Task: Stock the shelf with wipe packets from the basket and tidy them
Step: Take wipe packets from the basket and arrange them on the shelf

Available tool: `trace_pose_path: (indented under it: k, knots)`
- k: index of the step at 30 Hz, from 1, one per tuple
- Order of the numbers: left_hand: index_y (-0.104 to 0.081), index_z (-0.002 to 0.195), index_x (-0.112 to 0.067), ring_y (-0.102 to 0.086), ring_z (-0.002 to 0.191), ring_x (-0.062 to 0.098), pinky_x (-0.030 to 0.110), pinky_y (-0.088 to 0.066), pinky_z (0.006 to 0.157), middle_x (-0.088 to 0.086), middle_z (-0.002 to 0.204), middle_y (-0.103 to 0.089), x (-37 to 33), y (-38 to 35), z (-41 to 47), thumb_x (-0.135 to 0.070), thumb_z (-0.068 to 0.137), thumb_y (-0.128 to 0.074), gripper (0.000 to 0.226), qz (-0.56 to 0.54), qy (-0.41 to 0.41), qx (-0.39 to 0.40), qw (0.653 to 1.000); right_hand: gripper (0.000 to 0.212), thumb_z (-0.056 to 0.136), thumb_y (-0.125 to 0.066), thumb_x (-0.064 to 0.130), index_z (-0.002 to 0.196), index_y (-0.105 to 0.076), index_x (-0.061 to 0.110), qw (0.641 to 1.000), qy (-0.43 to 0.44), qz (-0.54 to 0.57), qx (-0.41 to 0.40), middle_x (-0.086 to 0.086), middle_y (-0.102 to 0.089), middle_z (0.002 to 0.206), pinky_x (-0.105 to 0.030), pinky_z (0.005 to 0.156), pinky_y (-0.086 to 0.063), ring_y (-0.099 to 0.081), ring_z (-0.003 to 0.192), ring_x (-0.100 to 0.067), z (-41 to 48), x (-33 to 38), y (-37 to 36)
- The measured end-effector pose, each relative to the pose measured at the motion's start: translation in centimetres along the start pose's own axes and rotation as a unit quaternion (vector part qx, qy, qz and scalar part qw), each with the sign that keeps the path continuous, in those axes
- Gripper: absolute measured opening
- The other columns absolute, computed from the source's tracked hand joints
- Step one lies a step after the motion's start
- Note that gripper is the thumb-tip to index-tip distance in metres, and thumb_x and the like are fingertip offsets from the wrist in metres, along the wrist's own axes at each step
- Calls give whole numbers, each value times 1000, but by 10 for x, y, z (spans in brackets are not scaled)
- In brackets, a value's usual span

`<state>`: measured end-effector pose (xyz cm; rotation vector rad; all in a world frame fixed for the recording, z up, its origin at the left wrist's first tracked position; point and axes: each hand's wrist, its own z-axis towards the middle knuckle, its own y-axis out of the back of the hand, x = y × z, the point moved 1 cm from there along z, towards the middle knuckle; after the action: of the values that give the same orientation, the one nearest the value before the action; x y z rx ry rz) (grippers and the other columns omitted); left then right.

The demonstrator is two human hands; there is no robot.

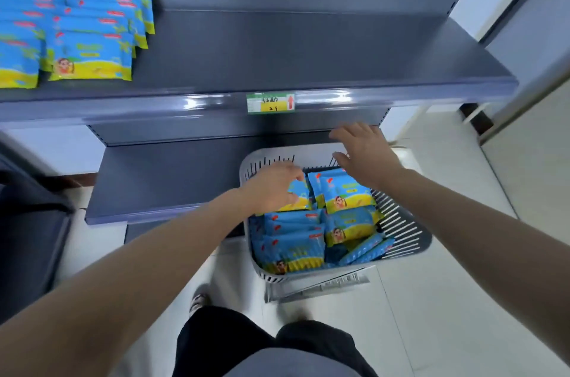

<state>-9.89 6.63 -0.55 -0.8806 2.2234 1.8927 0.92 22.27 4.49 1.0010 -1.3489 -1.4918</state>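
Observation:
A grey slatted basket [398, 222] stands on the floor below the shelves, filled with several blue-and-yellow wipe packets [296, 241]. My left hand [274, 187] reaches into its back left corner and its fingers curl round an upright packet [300, 194]. Above the basket's far rim my right hand [364, 151] hovers with fingers spread, holding nothing. On the upper dark grey shelf [293, 52], at the far left, several matching packets [89, 52] lie in overlapping rows.
A green-and-yellow price label [270, 102] sits on the upper shelf's front rail. A lower dark shelf [169, 179] juts out left of the basket. Pale floor tiles [431, 299] spread around my legs and feet. A white wall and door frame stand at the right.

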Motion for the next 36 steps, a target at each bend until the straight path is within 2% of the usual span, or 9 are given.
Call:
trace_pose_path:
  k: [4, 9, 15, 19, 22, 25, 30, 33, 36]
  knots:
    - [-53, 124, -11, -49, 116, 22, 33, -39, 97, 6, 127, -51, -12, -32, 4, -25, 87, -61, 40, -35, 30, 47, 998, 39, 92, -54, 21, 130, -52, 12, 999, 12, 5, 37, -9, -48, 136, -39, 101, -29, -43, 125, -29, -22, -26, -26]
    - [-57, 116, -13, -51, 106, 20, 30, -40, 88, 3, 117, -54, -18, -57, 0, -34, 82, -68, 41, -37, 50, 129, 990, 42, 93, -50, 24, 134, -45, 15, 993, 36, -24, 105, -7, -43, 139, -39, 103, -28, -38, 128, -28, -31, -47, -55]
    - [-55, 98, -10, -45, 81, 20, 31, -36, 67, 4, 89, -50, -25, -74, -3, -23, 85, -61, 19, 63, 77, 199, 975, 51, 91, -54, 29, 138, -38, 16, 984, 33, -37, 169, -8, -39, 142, -41, 106, -30, -35, 131, -28, -18, -64, -83]
    - [-57, 100, -7, -47, 80, 21, 32, -40, 69, 9, 101, -58, -26, -74, -2, -13, 87, -56, 14, 91, 98, 219, 966, 61, 90, -57, 30, 143, -33, 12, 971, 21, -32, 236, -12, -36, 145, -40, 107, -32, -33, 133, -31, -7, -72, -108]
    - [-52, 94, -9, -44, 80, 20, 30, -36, 67, 2, 89, -49, -27, -57, 1, -15, 82, -65, 18, 36, 120, 179, 976, 69, 87, -61, 28, 145, -28, 11, 954, 4, -13, 298, -15, -32, 147, -41, 107, -34, -31, 135, -33, 1, -77, -126]
    - [-43, 86, -13, -43, 75, 20, 28, -33, 62, -3, 74, -43, -26, -38, 4, -13, 79, -68, 26, -16, 153, 110, 982, 71, 83, -65, 28, 142, -30, 9, 950, -5, -6, 312, -16, -34, 144, -44, 104, -40, -36, 132, -34, 8, -80, -136]
    - [-44, 88, -13, -44, 73, 21, 28, -30, 54, 1, 79, -48, -30, -5, 7, -13, 80, -66, 23, -29, 166, 38, 985, 74, 77, -70, 44, 136, -40, 9, 944, -19, -49, 327, -12, -39, 142, -47, 105, -34, -35, 133, -33, 6, -80, -137]
    - [-47, 90, -13, -45, 72, 21, 24, -29, 53, 1, 82, -50, -35, 17, 7, -15, 80, -66, 21, -12, 157, 8, 987, 62, 76, -71, 40, 126, -53, 9, 938, 6, -32, 346, -11, -53, 134, -38, 98, -44, -51, 122, -30, 12, -79, -122]
    - [-50, 88, -12, -47, 71, 21, 28, -33, 56, 0, 78, -51, -34, 45, 3, -13, 77, -67, 20, -14, 156, -18, 988, 50, 77, -72, 28, 120, -58, 7, 950, 31, 18, 309, -14, -61, 121, -32, 85, -47, -58, 110, -31, 32, -67, -74]
